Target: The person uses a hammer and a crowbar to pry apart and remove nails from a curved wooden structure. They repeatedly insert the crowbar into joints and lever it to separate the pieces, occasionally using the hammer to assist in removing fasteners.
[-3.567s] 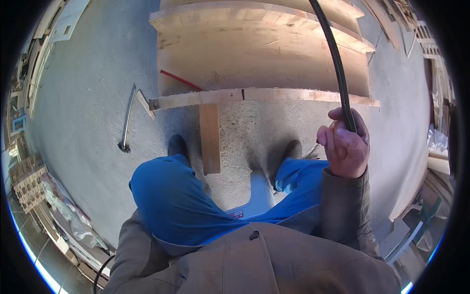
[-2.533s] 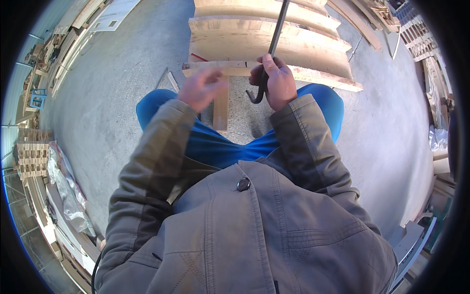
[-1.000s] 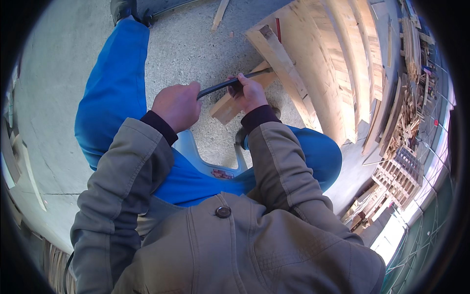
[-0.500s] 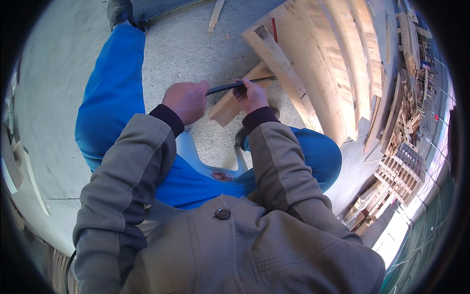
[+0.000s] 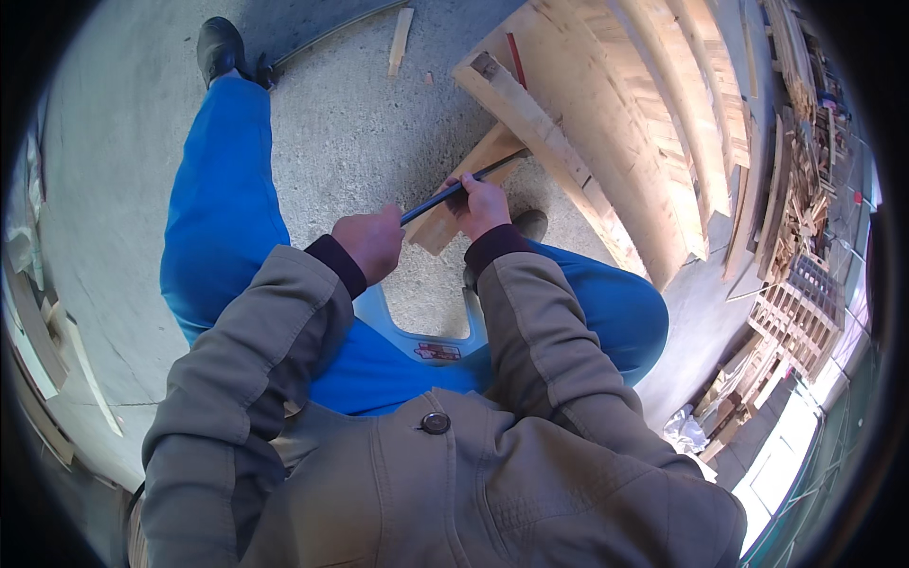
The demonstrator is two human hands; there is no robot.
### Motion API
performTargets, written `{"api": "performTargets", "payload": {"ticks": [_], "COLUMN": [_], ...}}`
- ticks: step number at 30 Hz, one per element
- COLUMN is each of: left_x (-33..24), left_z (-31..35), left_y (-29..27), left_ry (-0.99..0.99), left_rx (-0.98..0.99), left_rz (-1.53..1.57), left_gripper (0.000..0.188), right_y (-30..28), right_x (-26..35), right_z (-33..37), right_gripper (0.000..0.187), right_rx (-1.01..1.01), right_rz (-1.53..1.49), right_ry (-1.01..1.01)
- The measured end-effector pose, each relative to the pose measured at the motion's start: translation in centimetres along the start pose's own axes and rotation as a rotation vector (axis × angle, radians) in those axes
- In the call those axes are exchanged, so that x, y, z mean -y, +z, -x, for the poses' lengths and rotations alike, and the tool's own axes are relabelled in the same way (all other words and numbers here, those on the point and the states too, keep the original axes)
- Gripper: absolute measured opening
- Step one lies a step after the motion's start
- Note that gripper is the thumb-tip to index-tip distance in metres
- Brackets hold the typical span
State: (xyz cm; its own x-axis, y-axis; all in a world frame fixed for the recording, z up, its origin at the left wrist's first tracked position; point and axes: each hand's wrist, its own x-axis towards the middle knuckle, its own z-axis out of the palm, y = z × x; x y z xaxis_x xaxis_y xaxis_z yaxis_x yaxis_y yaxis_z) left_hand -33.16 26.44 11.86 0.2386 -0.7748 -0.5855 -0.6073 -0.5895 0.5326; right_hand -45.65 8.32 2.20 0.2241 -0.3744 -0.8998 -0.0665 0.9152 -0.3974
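Observation:
Both my hands are wrapped round a long dark metal pry bar (image 5: 501, 166). My left hand (image 5: 371, 245) is closed on its near end. Farther up the shaft, my right hand (image 5: 483, 204) grips it. The bar slants up to the right, and its far tip meets the side of a squared timber (image 5: 554, 133) on a large wooden piece with curved boards (image 5: 620, 142); whether the tip is wedged in, I cannot tell. Beneath the bar lies a short timber block (image 5: 438, 235), partly hidden by my right hand.
A pale blue plastic seat (image 5: 383, 317) shows between my legs. A thin red strip (image 5: 516, 61) lies against the wooden piece. Scrap wood (image 5: 791, 232) and a pallet (image 5: 795, 327) stand along the right side. A loose wood strip (image 5: 400, 43) lies on the concrete floor ahead.
My left hand has dropped lower relative to the right, so the bar slants more steeply. Both hands keep their hold, and the bar's tip stays by the timber. The whole view has shifted slightly.

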Motion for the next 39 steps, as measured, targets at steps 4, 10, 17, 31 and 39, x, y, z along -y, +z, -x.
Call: {"api": "performTargets", "payload": {"ticks": [4,10,17,31,39], "left_x": [-0.8,0.0,1.4,5.4,6.1], "left_z": [-0.5,-1.9,-3.0,-7.3,-8.5], "left_y": [-0.4,-1.7,1.5,2.4,2.1], "left_ry": [-0.005,-0.069,-0.163,-0.235,-0.224], "left_rx": [-0.004,0.009,0.084,0.093,0.138], "left_rz": [-0.042,-0.122,-0.074,-0.141,-0.148], "left_gripper": [0.024,0.023,0.025,0.029,0.030], "right_y": [-0.2,0.4,-1.3,-2.8,-2.9], "right_x": [0.3,0.4,-0.8,-0.8,-0.7], "right_z": [0.0,-0.9,-0.3,-1.1,-1.4], "right_gripper": [0.015,0.015,0.018,0.021,0.024], "right_rx": [0.008,0.049,0.013,-0.036,-0.026], "right_rz": [-0.053,0.022,0.227,0.343,0.377], "right_ry": [-0.012,0.008,0.018,-0.051,-0.050]}}
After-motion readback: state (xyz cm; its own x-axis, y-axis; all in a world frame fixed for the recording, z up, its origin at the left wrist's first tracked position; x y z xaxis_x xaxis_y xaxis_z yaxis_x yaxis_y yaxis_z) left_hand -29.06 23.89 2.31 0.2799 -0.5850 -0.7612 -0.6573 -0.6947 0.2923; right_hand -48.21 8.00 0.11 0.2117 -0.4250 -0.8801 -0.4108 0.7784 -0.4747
